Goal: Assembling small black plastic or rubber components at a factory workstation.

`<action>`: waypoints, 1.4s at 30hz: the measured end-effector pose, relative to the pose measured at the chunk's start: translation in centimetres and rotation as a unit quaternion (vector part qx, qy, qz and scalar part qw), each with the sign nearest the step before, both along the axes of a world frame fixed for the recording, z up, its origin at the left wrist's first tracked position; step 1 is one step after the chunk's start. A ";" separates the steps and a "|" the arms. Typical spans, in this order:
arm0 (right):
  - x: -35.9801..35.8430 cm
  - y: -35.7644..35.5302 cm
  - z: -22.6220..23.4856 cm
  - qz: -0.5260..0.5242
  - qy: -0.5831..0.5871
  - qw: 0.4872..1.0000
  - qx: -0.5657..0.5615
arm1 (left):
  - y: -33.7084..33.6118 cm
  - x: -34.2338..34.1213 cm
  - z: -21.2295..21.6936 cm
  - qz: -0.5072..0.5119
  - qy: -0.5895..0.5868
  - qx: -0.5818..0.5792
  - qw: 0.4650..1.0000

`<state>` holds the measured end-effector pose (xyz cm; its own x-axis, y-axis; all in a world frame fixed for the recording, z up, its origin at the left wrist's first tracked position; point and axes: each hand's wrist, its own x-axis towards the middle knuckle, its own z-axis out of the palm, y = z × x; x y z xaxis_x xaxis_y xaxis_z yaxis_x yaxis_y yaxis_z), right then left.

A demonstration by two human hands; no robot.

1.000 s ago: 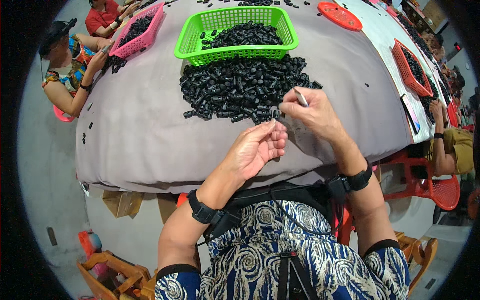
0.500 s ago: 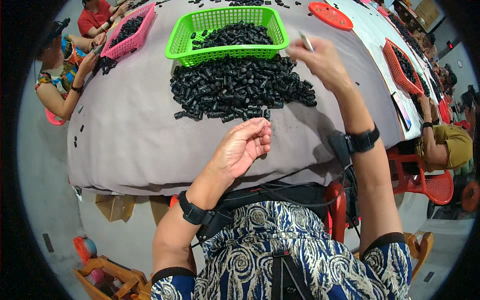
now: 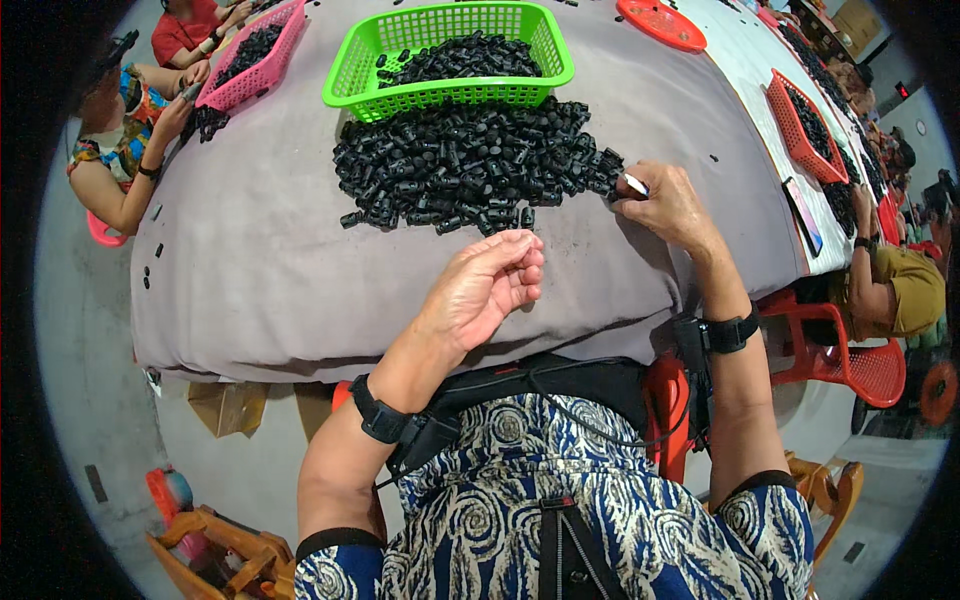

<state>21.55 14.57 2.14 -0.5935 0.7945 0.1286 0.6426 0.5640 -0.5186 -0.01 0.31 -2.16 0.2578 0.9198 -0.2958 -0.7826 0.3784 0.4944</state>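
Note:
A large pile of small black cylindrical plastic parts (image 3: 470,165) lies on the grey cloth in front of me. My left hand (image 3: 490,285) is palm up at the pile's near edge. Its fingers are curled together in a pinch; whatever they hold is hidden. Just beyond those fingertips, a single black part (image 3: 527,217) stands on the cloth. At the pile's right end, my right hand (image 3: 665,205) is closed on a slim pale tool (image 3: 635,185), mostly covered by the fingers. Its fingertips are at the outermost black parts.
Behind the pile stands a green plastic basket (image 3: 345,95), partly filled with black parts. A pink basket (image 3: 225,95) is at far left beside co-workers. A red round tray (image 3: 660,25) lies at back right, with a red basket (image 3: 800,130) and a phone (image 3: 803,215) on the right.
My right hand has come down and toward me, from beside the green basket to the pile's right end, still gripping the tool. The left hand stays nearly in place.

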 end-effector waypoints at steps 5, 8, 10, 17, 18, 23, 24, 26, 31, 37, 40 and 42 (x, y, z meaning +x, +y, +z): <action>-1.3 -1.1 -0.2 0.001 0.020 0.999 -0.032 | -0.2 -0.1 0.1 0.014 0.047 0.012 0.999; -2.9 -2.7 0.5 -0.006 0.087 0.990 -0.111 | 0.0 0.2 0.2 0.025 0.075 0.021 0.997; -4.7 -3.8 0.2 0.017 0.179 0.963 -0.203 | -0.2 0.4 0.6 0.045 0.082 0.037 0.995; -8.2 -5.0 -0.9 0.054 0.251 0.940 -0.223 | 0.1 -0.1 0.4 0.123 0.082 0.041 0.988; -8.4 -5.3 -0.5 0.056 0.248 0.940 -0.227 | 0.1 -0.3 0.4 0.130 0.091 0.041 0.986; -8.4 -5.6 -0.9 0.077 0.278 0.936 -0.200 | 0.0 -0.4 0.8 0.160 0.119 0.020 0.980; -8.3 -5.6 -0.9 0.089 0.277 0.939 -0.185 | 0.0 -0.4 0.9 0.158 0.121 0.020 0.980; -8.2 -5.8 -0.9 0.095 0.281 0.935 -0.192 | -0.1 -0.2 1.0 0.156 0.119 0.020 0.980; -8.2 -5.9 -1.5 0.086 0.316 0.906 -0.267 | -0.1 -0.1 1.0 0.140 0.135 0.015 0.981; -7.7 -5.8 -1.0 0.105 0.324 0.890 -0.302 | -0.1 -0.1 1.2 0.100 0.122 0.028 0.987; -7.7 -6.1 -0.9 0.093 0.326 0.883 -0.324 | -0.2 -0.2 1.0 0.081 0.101 0.031 0.991; -7.8 -6.2 -1.0 0.068 0.367 0.843 -0.387 | -0.1 -0.3 0.7 0.066 0.082 0.024 0.994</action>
